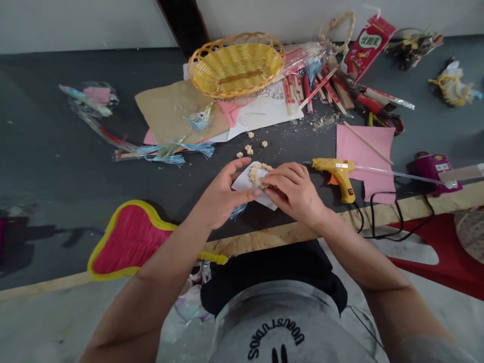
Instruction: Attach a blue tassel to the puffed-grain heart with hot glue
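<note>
My left hand (223,194) grips the edge of a piece of white paper (242,182), its thumb lying over the top. On the paper is a ring of small beige, knobbly pieces (254,174). The fingers of my right hand (294,191) are curled and pressed onto the ring's right side; whether a loose piece is between them is hidden. A blue tassel (238,210) pokes out under my left hand. Several loose beige flower-shaped pieces (248,149) lie just beyond the paper. To the right, a yellow hot glue gun (336,169) lies with its nozzle towards my right hand.
A yellow woven basket (234,68) stands at the back on brown paper (162,113). Wooden sticks (295,91), a red carton (368,48) and pink sheets (378,146) lie right. A magenta, yellow-edged fan shape (130,239) overhangs the front edge. Black cable (381,234) hangs over it.
</note>
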`<state>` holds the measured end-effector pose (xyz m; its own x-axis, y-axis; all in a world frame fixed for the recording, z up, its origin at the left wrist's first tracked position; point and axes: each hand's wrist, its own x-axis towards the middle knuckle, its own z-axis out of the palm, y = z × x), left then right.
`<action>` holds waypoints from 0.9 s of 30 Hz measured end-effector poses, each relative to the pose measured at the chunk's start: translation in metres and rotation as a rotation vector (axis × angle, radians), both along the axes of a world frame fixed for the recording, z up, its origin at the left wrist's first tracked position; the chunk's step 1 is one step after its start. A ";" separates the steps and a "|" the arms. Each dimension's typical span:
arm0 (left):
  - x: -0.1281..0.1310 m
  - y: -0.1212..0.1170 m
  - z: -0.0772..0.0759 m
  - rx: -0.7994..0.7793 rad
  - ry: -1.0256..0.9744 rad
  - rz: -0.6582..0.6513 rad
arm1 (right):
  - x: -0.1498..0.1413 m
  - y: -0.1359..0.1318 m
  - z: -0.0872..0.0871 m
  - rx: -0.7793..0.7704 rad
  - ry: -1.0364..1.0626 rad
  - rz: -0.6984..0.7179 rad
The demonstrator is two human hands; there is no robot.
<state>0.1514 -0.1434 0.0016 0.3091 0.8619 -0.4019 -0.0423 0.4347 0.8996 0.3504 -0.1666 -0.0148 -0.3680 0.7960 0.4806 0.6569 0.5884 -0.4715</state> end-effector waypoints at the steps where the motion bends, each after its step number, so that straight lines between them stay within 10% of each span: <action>1: 0.002 0.000 0.001 -0.012 -0.017 0.013 | 0.001 0.000 0.000 -0.006 -0.008 0.001; 20: 0.019 -0.008 0.004 -0.044 -0.147 0.177 | 0.018 -0.010 0.017 -0.050 0.026 0.018; 27: 0.028 -0.006 0.009 -0.083 -0.198 0.315 | 0.081 -0.025 0.029 -0.037 0.059 -0.347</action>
<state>0.1798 -0.1490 0.0107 0.1131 0.8941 -0.4334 -0.3552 0.4438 0.8228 0.4311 -0.1919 0.0143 -0.0452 0.8862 0.4610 0.7858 0.3165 -0.5314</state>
